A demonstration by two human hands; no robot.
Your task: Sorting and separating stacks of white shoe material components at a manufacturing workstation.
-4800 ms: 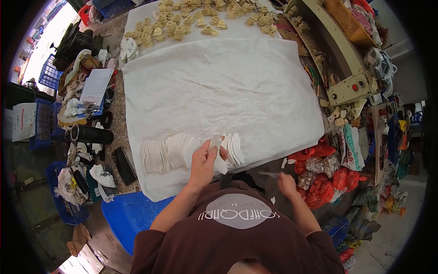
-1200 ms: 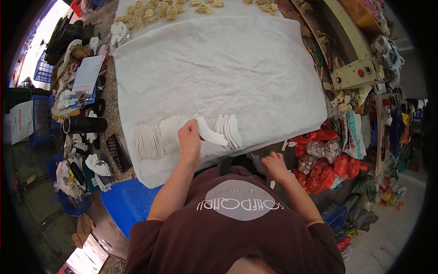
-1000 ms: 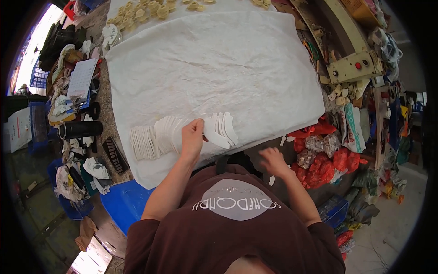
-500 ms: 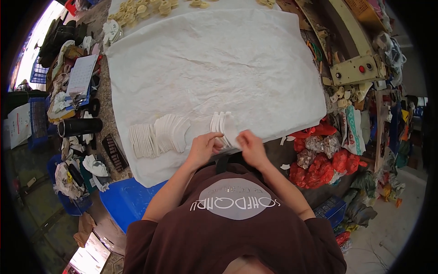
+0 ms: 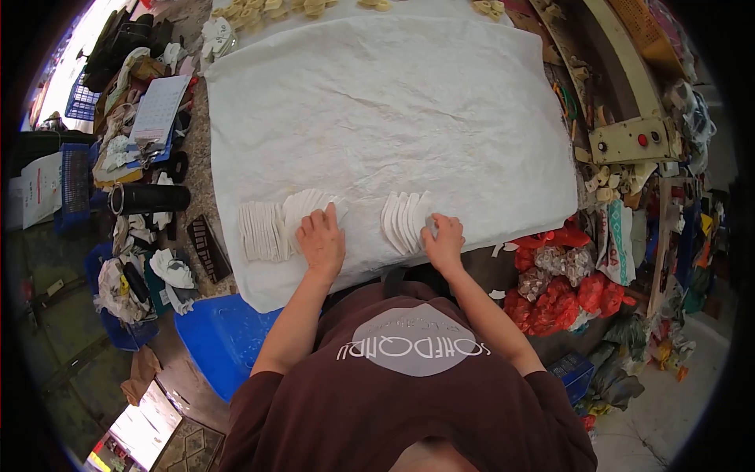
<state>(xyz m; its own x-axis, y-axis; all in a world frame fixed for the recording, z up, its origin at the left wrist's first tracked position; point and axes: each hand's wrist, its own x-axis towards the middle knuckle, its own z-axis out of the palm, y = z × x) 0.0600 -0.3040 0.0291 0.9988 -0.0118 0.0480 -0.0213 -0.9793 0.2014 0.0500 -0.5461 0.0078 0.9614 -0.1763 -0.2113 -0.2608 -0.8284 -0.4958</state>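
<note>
Two groups of thin white curved pieces, fabric or foam pads by their look, lie along the near edge of the white cloth (image 5: 393, 110). My left hand (image 5: 321, 242) reaches over the right end of the larger left row (image 5: 263, 232), fingers stretched out and apart on the fanned pieces (image 5: 303, 203). A smaller fanned row (image 5: 403, 223) lies to the right, with several pieces overlapping. Beside its right end is my right hand (image 5: 444, 241), thumb and fingers curled together. A small greyish bit shows between them, too small to name.
Pale yellow moulded parts (image 5: 314, 8) line the far edge. Left stand a black cylinder (image 5: 149, 198), a clipboard (image 5: 157, 114) and a blue stool or bin (image 5: 224, 338). Right are red plastic bags (image 5: 550, 295) and a machine panel with knobs (image 5: 635, 140).
My left hand has moved left from the smaller row to the fanned pieces of the larger row. My right hand stays by the smaller row, whose pieces now lie more spread. The view has shifted slightly.
</note>
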